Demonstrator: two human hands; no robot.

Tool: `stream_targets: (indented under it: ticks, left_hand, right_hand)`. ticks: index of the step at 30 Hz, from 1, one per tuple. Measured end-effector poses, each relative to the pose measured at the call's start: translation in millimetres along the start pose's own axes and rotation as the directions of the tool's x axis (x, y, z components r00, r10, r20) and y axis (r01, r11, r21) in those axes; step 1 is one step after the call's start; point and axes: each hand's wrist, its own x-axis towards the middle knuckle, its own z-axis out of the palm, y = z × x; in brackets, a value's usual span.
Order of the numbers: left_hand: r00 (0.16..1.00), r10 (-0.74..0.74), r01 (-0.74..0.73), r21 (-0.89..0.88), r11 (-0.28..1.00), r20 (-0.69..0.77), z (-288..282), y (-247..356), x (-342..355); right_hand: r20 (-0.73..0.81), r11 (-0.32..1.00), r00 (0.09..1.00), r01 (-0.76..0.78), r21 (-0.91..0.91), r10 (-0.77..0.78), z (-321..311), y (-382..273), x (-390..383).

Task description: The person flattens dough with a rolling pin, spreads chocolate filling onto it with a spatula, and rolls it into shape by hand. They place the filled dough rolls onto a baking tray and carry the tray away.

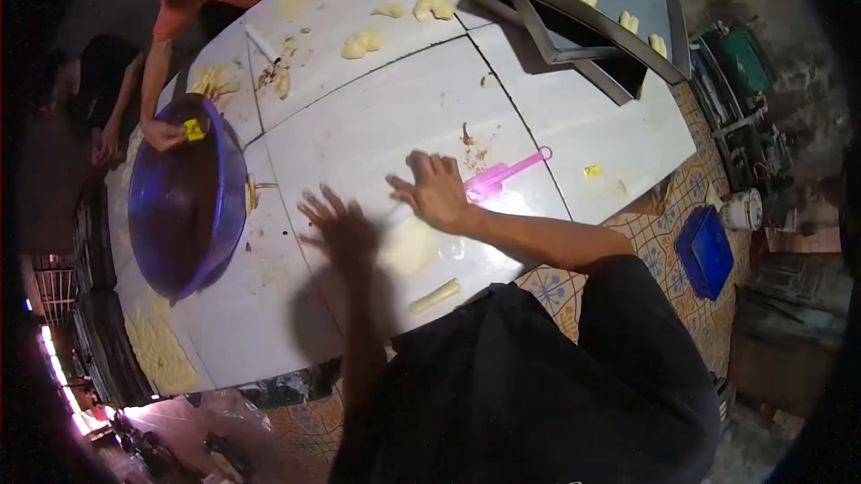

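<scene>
My left hand [343, 235] is open, its fingers spread above the white table, left of a flat round of dough [410, 249]. Stretched out and slightly bent, the fingers of my right hand [437, 193] lie just beyond that dough. A pale rod-like thing [393, 217] shows between the two hands, mostly hidden. Close to my body lies a rolled stick of dough [435, 296]. Right beside my right hand is a pink plastic scoop [502, 177], with dark brown crumbs [473, 157] scattered beyond it.
A large purple basin [235, 206] stands at left; a co-worker's hand [164, 135] holds a yellow packet [194, 130] over it. Dough pieces [361, 44] and a white rolling pin [262, 43] lie across the table [359, 125]. Metal trays [574, 13] with dough rolls sit far right.
</scene>
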Motion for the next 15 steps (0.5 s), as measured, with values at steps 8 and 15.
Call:
stream_targets:
  ticks: [8, 15]
  left_hand:
    - [0.962, -0.112, -0.059, -0.589, 0.806, -0.250, -8.2, 3.7, 66.2]
    - [0.914, 0.358, -0.396, -0.598, 0.697, -0.189, -30.6, -18.7, 11.1]
  right_hand:
    - [-0.010, 0.982, 0.990, -0.137, 0.127, 0.140, -34.9, 70.1, 12.4]
    - [0.268, 0.988, 0.963, 0.043, -0.151, -0.001, -86.7, 113.0, -55.2]
